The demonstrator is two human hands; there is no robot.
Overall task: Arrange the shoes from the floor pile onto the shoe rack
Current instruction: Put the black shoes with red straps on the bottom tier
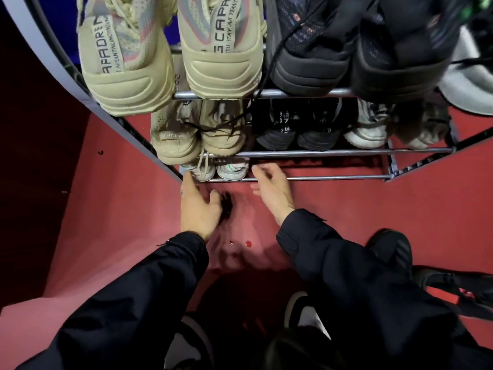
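Observation:
A metal shoe rack [320, 179] stands on the red floor, seen from above. On its lowest tier at the left sits a pair of white sneakers [231, 170]. My left hand [198, 209] hovers just in front of them, fingers apart, holding nothing. To the right, my right hand [270, 189] is open beside the front bar, also empty. The middle tier holds beige sneakers [184, 137], black sneakers [298, 132] and light grey sneakers [373, 129]. On the top tier sit beige sneakers [170, 60] and dark sneakers [354, 54].
Black shoes [394, 252] lie on the red floor at the right, behind my right sleeve. A black strapped thing [453, 287] lies further right. My own feet in dark and white shoes [296, 308] show at the bottom. A dark red wall runs along the left.

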